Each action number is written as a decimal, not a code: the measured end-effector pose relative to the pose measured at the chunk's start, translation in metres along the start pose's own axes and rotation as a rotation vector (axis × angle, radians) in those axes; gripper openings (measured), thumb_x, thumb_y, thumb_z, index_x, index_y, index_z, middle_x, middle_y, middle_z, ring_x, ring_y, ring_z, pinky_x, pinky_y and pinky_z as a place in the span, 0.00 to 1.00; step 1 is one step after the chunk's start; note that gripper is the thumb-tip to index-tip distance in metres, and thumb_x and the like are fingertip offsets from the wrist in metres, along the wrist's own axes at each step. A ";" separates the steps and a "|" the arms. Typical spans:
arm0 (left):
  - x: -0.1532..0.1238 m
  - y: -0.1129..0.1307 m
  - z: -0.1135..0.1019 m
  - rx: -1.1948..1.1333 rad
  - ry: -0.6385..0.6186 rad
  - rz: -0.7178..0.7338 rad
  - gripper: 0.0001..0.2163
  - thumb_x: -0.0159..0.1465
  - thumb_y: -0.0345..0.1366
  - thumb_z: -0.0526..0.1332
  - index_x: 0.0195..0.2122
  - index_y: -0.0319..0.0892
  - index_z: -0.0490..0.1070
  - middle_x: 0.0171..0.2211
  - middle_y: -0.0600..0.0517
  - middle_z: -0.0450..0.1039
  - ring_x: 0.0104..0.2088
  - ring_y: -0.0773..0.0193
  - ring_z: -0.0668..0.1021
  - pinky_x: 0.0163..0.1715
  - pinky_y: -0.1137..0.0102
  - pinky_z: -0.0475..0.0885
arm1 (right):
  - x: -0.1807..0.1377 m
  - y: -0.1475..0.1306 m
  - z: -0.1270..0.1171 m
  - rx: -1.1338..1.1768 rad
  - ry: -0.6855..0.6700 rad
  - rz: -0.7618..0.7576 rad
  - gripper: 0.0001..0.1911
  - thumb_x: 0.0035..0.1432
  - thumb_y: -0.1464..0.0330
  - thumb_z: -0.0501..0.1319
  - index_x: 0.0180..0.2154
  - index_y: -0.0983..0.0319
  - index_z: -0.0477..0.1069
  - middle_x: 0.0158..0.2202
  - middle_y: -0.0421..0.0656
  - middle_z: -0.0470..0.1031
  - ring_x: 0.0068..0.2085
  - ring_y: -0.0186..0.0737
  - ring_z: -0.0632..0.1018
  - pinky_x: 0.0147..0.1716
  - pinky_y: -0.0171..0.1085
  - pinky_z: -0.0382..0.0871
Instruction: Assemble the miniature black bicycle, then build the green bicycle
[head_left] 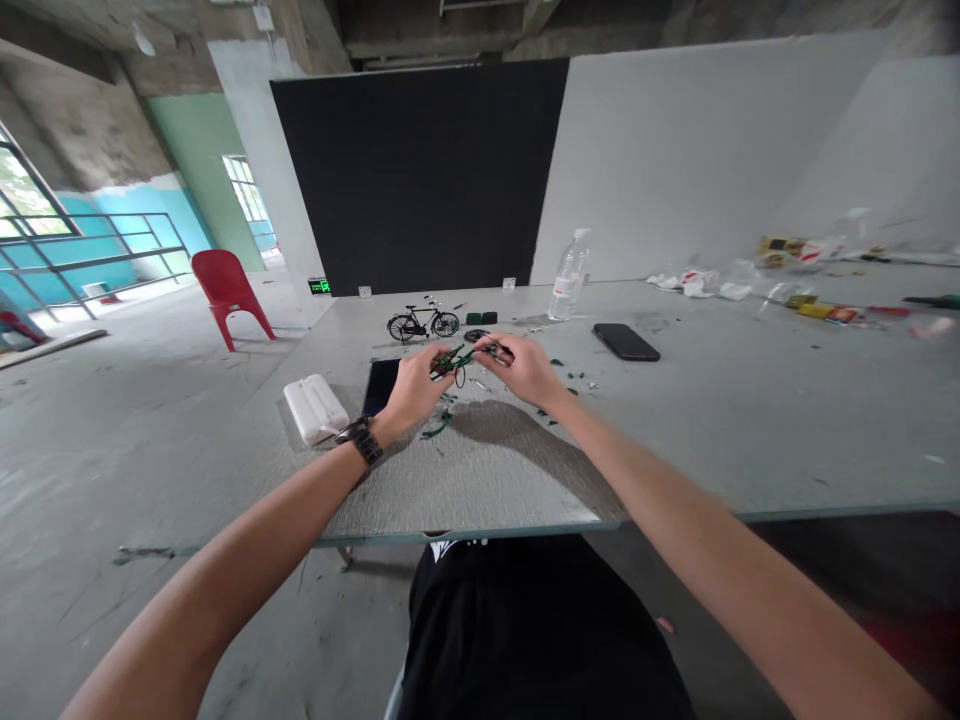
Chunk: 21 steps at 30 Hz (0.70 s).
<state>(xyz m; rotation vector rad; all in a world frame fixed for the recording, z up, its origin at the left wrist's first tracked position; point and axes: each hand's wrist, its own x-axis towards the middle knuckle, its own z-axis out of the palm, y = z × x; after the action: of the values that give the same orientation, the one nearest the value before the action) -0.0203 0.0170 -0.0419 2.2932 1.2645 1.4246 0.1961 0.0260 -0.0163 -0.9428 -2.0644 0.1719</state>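
Above the table, my left hand is closed on a thin green model bicycle frame. My right hand meets it from the other side, its fingers pinched on a small dark model bicycle part whose shape is partly hidden. A thin dark ring hangs below the frame between the hands. Just beyond them stands a black model bicycle, upright, with a loose model wheel to its right. Small green pieces lie on the table under and around my hands.
A white case and a dark flat tablet-like object lie left of my hands. Two small green blocks, a water bottle and a phone are farther back. Wrappers litter the right side. The table's front edge is near my lap.
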 end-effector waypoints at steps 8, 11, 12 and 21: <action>-0.001 0.008 0.000 -0.041 -0.080 -0.028 0.13 0.60 0.28 0.67 0.47 0.41 0.77 0.42 0.46 0.83 0.42 0.54 0.83 0.43 0.61 0.76 | -0.001 -0.004 0.005 0.055 -0.066 -0.023 0.23 0.69 0.47 0.57 0.39 0.60 0.76 0.28 0.40 0.73 0.27 0.36 0.67 0.29 0.38 0.56; -0.001 0.011 -0.001 -0.065 -0.114 -0.044 0.10 0.60 0.28 0.67 0.43 0.42 0.79 0.37 0.48 0.83 0.37 0.56 0.82 0.40 0.62 0.76 | -0.002 -0.004 0.005 0.068 -0.078 -0.014 0.23 0.69 0.47 0.57 0.39 0.59 0.76 0.27 0.40 0.72 0.26 0.36 0.66 0.28 0.38 0.56; -0.001 0.011 -0.001 -0.071 -0.129 -0.051 0.09 0.61 0.29 0.67 0.43 0.42 0.79 0.36 0.48 0.83 0.36 0.56 0.82 0.40 0.62 0.76 | -0.002 -0.004 0.006 0.072 -0.086 -0.012 0.22 0.69 0.48 0.57 0.39 0.59 0.76 0.27 0.40 0.73 0.26 0.36 0.66 0.28 0.38 0.56; -0.005 -0.001 0.005 -0.205 -0.211 -0.024 0.20 0.62 0.31 0.66 0.56 0.42 0.70 0.50 0.43 0.80 0.46 0.55 0.82 0.44 0.62 0.77 | -0.005 -0.010 0.011 0.103 -0.142 -0.038 0.19 0.71 0.51 0.56 0.40 0.58 0.75 0.27 0.39 0.73 0.24 0.35 0.65 0.28 0.38 0.56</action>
<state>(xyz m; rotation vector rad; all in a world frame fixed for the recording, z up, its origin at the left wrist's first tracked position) -0.0178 0.0160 -0.0484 2.2140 1.0314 1.2045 0.1845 0.0178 -0.0220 -0.8486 -2.1799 0.3303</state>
